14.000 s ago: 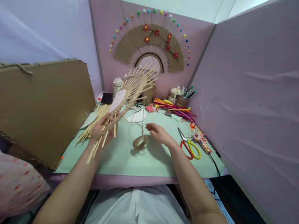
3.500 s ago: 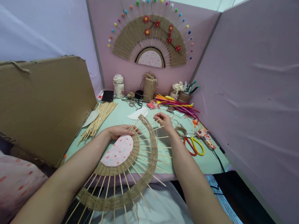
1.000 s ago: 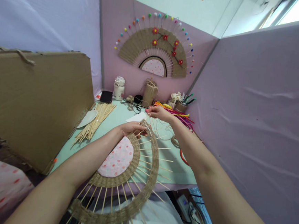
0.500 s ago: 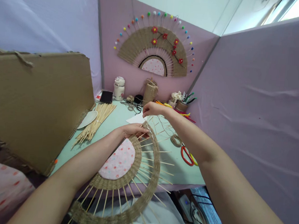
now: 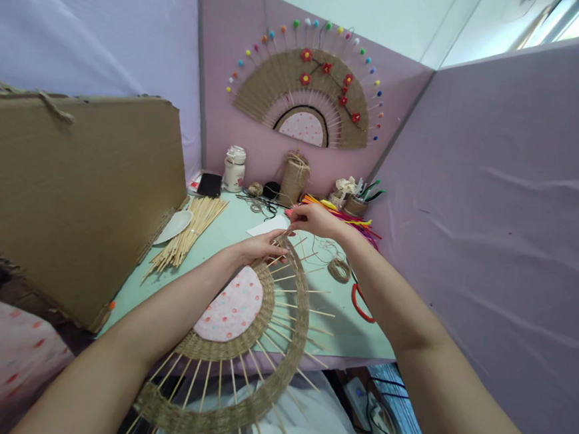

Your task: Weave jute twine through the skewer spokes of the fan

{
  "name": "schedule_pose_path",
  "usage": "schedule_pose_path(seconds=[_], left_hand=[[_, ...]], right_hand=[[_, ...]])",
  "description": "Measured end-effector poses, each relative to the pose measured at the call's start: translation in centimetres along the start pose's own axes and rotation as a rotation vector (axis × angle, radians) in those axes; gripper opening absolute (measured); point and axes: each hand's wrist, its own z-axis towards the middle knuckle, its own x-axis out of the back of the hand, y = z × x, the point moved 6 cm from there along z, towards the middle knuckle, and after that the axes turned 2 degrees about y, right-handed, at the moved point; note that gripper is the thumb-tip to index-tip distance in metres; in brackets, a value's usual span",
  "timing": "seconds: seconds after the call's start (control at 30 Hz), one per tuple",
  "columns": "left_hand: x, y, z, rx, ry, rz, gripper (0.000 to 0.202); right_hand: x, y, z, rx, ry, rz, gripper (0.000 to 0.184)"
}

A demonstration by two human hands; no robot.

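A half-made fan [image 5: 241, 327] of wooden sticks, woven jute bands and a pink dotted centre lies across the table's near edge and my lap. My left hand [image 5: 262, 245] rests on its far end, fingers pressed down on the sticks and weave. Just beyond, my right hand [image 5: 312, 220] is closed in a pinch on a thin jute twine [image 5: 317, 246] above the fan's far end. The twine runs to a small coil [image 5: 339, 270] on the table.
A finished fan [image 5: 306, 98] hangs on the pink back wall. A cardboard sheet [image 5: 71, 193] leans at left, with a bundle of sticks [image 5: 191, 229] beside it. Jar [image 5: 234, 169], twine spool [image 5: 294, 177], pen cup [image 5: 353, 202], coloured pipe cleaners [image 5: 344, 218], red scissors [image 5: 360, 303].
Over the last second my right hand swung left with the twine, then back right and slightly down toward the fan's end. My left hand stayed on the fan.
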Motion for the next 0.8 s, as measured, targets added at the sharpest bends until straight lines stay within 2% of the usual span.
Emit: schedule_pose_path(seconds=[0.2,0.33,0.47,0.7,0.8], left_hand=[[-0.2,0.5,-0.1,0.009,0.055,-0.057,0.058],[-0.1,0.9,0.3,0.042,0.105,-0.108,0.044],[0.0,1.3,1.0,0.076,0.127,-0.145,0.035],[-0.1,1.6,1.6,0.086,0.27,-0.119,0.016],[0.0,1.6,1.4,0.086,0.322,-0.103,0.011]], right_hand=[[0.0,2.5,-2.7,-0.062,0.074,0.132,0.031],[0.0,3.2,-3.3,-0.07,0.104,0.206,0.033],[-0.1,2.9,-3.5,-0.044,0.095,0.23,0.031],[0.3,1.6,-3.6,-0.033,0.022,0.18,0.028],[0.7,1.9,-3.3,-0.064,0.067,0.203,0.025]])
